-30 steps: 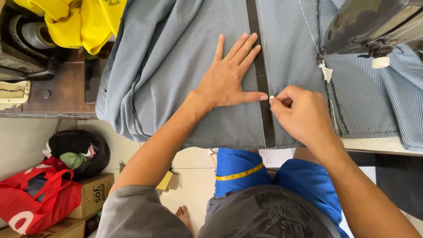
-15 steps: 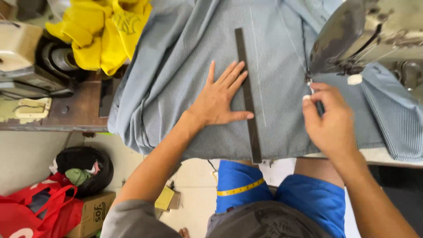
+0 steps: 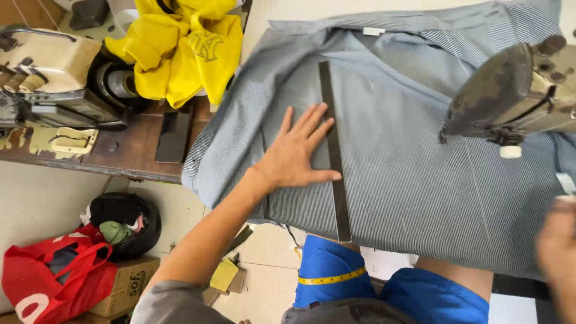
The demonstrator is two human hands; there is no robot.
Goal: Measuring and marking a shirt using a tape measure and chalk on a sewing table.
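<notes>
Head view: left hand (image 3: 294,157) fingers (image 3: 309,123) spreading wide & flat, pressing on the blue striped shirt (image 3: 408,156), thumb touching the dark ruler (image 3: 333,150) lying lengthwise on it. Right hand (image 3: 555,240) blurring at frame edge, can't tell its fingers' state. Shirt lying across the tabletop (image 3: 288,12) under the sewing machine (image 3: 510,96); yellow garment (image 3: 180,48) sitting to the left.

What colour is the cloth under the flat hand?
The cloth under the left hand is blue-grey with fine stripes, in the head view.
</notes>
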